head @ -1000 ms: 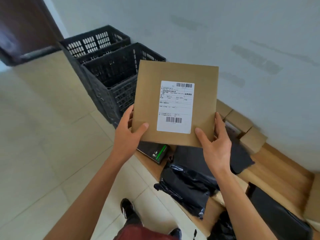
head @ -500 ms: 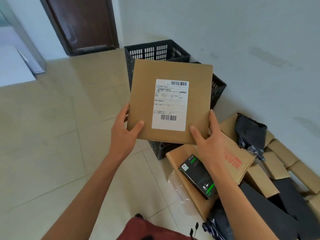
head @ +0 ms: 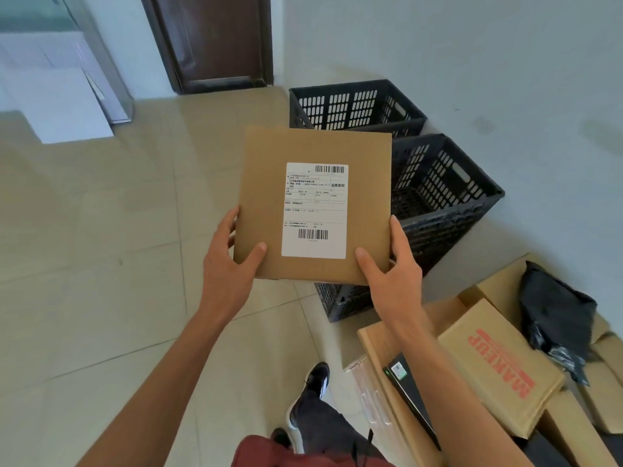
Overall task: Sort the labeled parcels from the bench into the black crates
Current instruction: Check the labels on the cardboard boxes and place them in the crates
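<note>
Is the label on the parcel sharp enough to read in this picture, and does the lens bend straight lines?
Head view: the white label on the flat cardboard parcel shows clear barcodes, but its small print is too fine to read; light is soft and even, without glare; the wide lens bows the door frame and floor tile lines towards the edges.

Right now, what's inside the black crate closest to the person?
The near black crate shows only bare slotted walls and some mesh floor; no parcel is visible inside. The flat cardboard parcel, held by the left hand and right hand, covers its left part.
</note>
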`<state>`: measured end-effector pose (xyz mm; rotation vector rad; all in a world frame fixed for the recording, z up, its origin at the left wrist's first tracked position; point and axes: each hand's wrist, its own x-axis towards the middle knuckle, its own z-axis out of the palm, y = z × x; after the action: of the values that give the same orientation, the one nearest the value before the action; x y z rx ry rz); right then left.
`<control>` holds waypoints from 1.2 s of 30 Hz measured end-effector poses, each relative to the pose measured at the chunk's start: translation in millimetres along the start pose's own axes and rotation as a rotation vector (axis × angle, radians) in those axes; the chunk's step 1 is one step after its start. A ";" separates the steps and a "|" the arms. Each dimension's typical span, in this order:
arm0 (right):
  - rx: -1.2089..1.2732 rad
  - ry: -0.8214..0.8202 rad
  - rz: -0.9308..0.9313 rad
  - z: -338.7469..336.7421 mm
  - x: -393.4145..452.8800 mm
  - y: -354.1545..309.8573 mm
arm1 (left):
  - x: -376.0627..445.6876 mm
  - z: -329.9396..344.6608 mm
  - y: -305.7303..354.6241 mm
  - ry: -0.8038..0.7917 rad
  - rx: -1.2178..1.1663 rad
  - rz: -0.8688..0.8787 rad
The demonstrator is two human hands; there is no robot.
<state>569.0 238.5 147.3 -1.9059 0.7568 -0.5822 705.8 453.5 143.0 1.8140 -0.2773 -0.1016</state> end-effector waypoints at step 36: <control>0.034 0.518 0.461 70.5 278.8 31.5 | 407.6 215.9 -7.8 -0.773 0.133 0.113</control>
<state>801.6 70.7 109.8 -1.4805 1.4584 -0.7916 1054.9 153.6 110.6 1.8164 -0.9446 -0.7238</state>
